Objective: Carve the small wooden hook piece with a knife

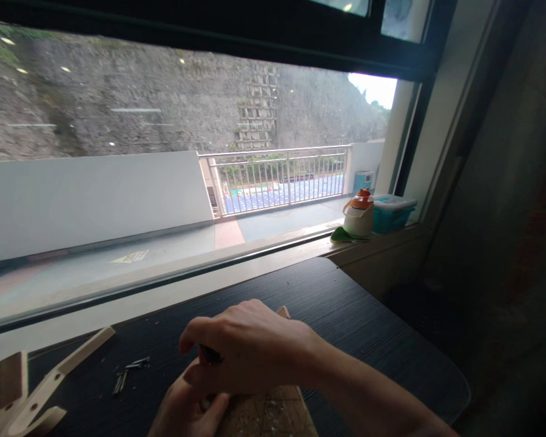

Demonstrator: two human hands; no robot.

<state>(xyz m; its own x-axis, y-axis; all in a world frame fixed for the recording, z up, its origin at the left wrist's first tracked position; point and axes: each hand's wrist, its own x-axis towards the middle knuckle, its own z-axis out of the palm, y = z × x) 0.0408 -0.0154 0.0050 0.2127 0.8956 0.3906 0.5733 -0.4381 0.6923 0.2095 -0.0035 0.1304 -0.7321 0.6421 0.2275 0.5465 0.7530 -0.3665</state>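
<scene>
My right hand (pixel 255 349) reaches across from the right, its fingers curled around a dark object (pixel 210 354), perhaps a handle; most of it is hidden. Just below, my left hand (pixel 191 400) is closed, thumb bent in, against the near-left side of a worn wooden board (pixel 275 416). What the left fingers pinch is covered by the right hand. Past my right wrist, the tip of a pale wooden piece (pixel 283 312) shows. Several metal screws (pixel 130 371) lie loose on the table to the left of my hands.
Pale wooden strips with holes (pixel 50 382) and a darker wood block (pixel 13 379) lie at the left on the black table (pixel 346 315). A cream jug with an orange lid (pixel 359 213), a green item (pixel 343 235) and a teal box (pixel 394 213) line the windowsill.
</scene>
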